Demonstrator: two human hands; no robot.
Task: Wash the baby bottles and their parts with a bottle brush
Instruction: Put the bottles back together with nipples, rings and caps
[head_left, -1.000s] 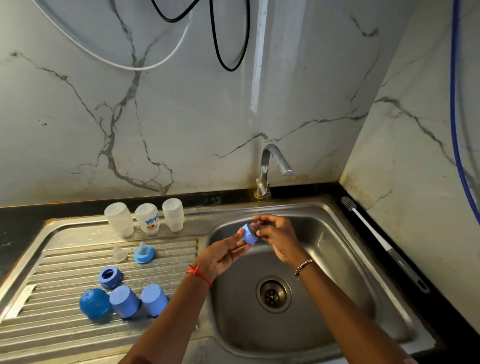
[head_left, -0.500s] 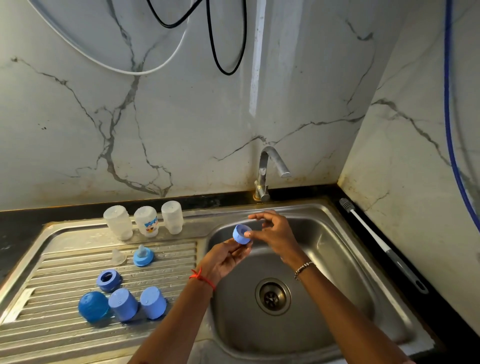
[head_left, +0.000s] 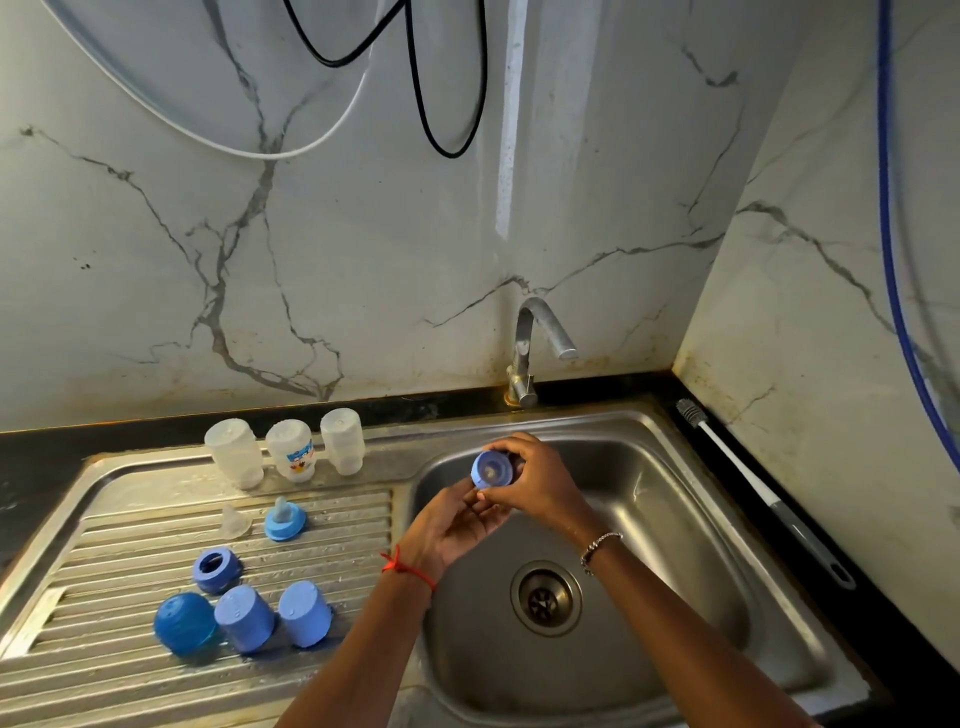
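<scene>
Bottles (head_left: 291, 452) stand on the drainer, left. My left hand (head_left: 452, 525) reaches under the collar (head_left: 491, 470); I can't tell its grip. My right hand (head_left: 540, 486) clasps the collar over the basin (head_left: 660, 499). If slick, it could drop toward the drain (head_left: 545, 597). The brush (head_left: 753, 478) lies far right.

You face a veined white marble wall (head_left: 389, 249), cornering on your right. A black cable (head_left: 453, 154) and a white hose (head_left: 270, 155) loop across it.
</scene>
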